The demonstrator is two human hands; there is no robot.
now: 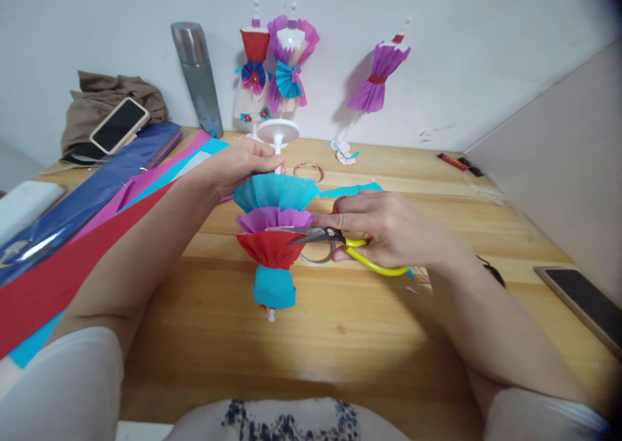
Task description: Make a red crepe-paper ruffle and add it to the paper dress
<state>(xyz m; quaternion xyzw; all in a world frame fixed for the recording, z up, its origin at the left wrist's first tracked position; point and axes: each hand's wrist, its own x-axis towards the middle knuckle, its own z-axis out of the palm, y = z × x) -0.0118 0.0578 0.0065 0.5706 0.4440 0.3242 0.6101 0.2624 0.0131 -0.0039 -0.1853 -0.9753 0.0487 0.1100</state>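
My left hand [253, 162] is closed around the white stem of a small dress-form stand [278, 131], which it holds upside down with the round base on top. The form wears a layered crepe-paper dress [275, 224]: blue, purple and red ruffles, then a blue bodice towards me. My right hand [376, 227] grips scissors [374, 264] with yellow handles. Their parted blades lie against the purple and red ruffles; whether paper is between them I cannot tell. Below the blades, a tape roll [318, 252] lies partly hidden on the table.
Three dressed mini forms, among them one in purple [379, 72], stand by the wall near a grey bottle [197, 78]. Coloured paper strips [97, 247] and a blue package [87, 188] lie left. Phones [120, 125] sit at both sides. A blue strip [352, 190] lies behind the scissors.
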